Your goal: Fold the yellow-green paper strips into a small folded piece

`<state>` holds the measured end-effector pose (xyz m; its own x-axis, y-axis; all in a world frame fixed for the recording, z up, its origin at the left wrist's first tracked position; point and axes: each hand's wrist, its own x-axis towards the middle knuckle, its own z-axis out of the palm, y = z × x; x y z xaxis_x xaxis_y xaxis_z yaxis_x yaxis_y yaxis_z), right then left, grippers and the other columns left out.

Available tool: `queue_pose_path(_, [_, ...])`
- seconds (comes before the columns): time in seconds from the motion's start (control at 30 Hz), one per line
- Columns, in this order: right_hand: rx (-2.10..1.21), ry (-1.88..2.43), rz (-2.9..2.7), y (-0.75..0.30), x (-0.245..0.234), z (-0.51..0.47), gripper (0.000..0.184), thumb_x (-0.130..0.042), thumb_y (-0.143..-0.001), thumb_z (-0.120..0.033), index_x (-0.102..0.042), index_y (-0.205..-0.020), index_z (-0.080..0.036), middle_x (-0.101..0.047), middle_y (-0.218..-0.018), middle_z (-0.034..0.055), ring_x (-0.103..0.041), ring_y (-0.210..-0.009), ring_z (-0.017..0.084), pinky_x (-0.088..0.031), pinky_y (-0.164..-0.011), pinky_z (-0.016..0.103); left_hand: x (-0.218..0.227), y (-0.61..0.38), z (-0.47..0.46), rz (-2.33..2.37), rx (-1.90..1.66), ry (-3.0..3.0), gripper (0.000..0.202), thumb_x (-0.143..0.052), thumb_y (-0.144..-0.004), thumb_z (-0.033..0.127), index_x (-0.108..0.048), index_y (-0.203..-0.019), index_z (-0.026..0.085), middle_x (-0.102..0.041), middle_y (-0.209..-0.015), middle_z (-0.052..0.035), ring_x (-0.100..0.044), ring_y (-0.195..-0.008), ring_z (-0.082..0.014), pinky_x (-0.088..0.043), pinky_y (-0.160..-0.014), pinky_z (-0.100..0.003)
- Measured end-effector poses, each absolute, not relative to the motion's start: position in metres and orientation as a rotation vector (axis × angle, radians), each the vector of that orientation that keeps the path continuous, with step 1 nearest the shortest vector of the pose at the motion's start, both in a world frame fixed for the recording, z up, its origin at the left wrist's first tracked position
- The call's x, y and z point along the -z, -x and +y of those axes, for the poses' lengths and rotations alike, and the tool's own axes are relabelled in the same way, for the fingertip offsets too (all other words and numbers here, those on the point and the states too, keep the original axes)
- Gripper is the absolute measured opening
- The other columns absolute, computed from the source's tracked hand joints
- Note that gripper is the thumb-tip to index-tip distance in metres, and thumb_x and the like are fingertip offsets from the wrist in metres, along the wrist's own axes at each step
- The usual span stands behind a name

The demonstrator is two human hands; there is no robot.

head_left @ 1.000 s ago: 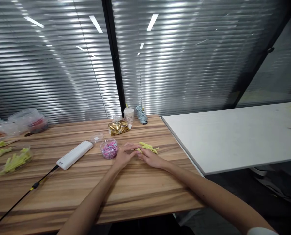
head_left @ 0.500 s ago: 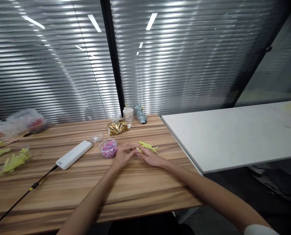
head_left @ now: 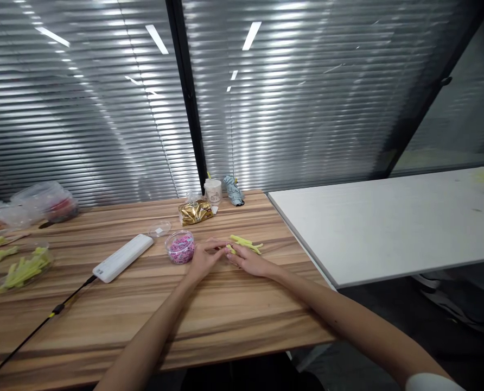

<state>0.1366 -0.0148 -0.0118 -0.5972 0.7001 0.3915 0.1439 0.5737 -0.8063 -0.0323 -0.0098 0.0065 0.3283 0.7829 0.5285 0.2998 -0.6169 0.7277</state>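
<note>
The left hand (head_left: 203,258) and right hand (head_left: 245,260) meet low over the wooden table (head_left: 221,331), fingertips close together. The right thumb and fingers are closed on the yellow strips (head_left: 247,244), whose short end pokes out between the hands while the longer ends fan out past the right knuckles, just above the table. The left fingers are bent toward that short end, thumb and forefinger slightly apart; whether they pinch anything I cannot tell. A speck of pink shows at the fingertips, too small to make out. Just beside the left hand sits a clear tub (head_left: 179,248) of pink and purple bands, with a clear lid (head_left: 159,228) near it. Beyond them are a gold bag (head_left: 196,212), a cup (head_left: 213,191) and a blue pouch (head_left: 234,192). A white bar (head_left: 123,258) lies farther left.
</note>
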Motion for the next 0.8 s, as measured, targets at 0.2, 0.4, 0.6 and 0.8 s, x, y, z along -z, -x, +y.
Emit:
queue_pose_path(0.2, [-0.963,0.715,-2.09,-0.1374,0.0116,-0.0151,0.036,-0.033,-0.089,-0.038,-0.044,-0.119,-0.022,-0.055,-0.105,0.0063,-0.047,-0.101,0.018,-0.036,-0.089,0.036,-0.007,0.0326,-0.01,0.968,-1.226,-2.07,0.018,-0.061,-0.073,0.027,-0.069,-0.086,0.018,-0.069,-0.086,-0.0066,-0.062,-0.08,-0.018,-0.049,-0.073,-0.03])
queue_pose_path(0.4, [-0.915,0.735,-2.113,-0.1377,0.0127,-0.014,0.036,-0.033,-0.089,-0.041,-0.046,-0.117,-0.023,-0.056,-0.102,0.0051,-0.049,-0.097,0.018,-0.038,-0.088,0.036,-0.0088,0.032,-0.0114,0.982,-1.23,-2.07,0.018,-0.06,-0.073,0.026,-0.069,-0.086,0.018,-0.069,-0.086,-0.0064,-0.062,-0.079,-0.0172,-0.049,-0.072,-0.029])
queue_pose_path(0.6, [-0.901,0.734,-2.13,-0.1375,0.0104,-0.0146,0.037,-0.032,-0.09,-0.039,-0.043,-0.121,-0.023,-0.055,-0.106,0.0054,-0.049,-0.099,0.018,-0.038,-0.088,0.036,-0.0101,0.0301,-0.0131,0.997,-1.241,-2.057,0.018,-0.06,-0.073,0.027,-0.069,-0.086,0.018,-0.069,-0.084,-0.0058,-0.062,-0.077,-0.0163,-0.049,-0.07,-0.027])
queue_pose_path(0.8, [-0.901,0.724,-2.142,-0.138,0.0089,-0.0152,0.04,-0.032,-0.09,-0.039,-0.041,-0.123,-0.02,-0.054,-0.111,0.0072,-0.048,-0.102,0.018,-0.038,-0.088,0.035,-0.0105,0.0302,-0.0121,0.995,-1.233,-2.066,0.017,-0.061,-0.073,0.026,-0.069,-0.085,0.017,-0.069,-0.084,-0.0064,-0.062,-0.077,-0.0168,-0.048,-0.07,-0.028])
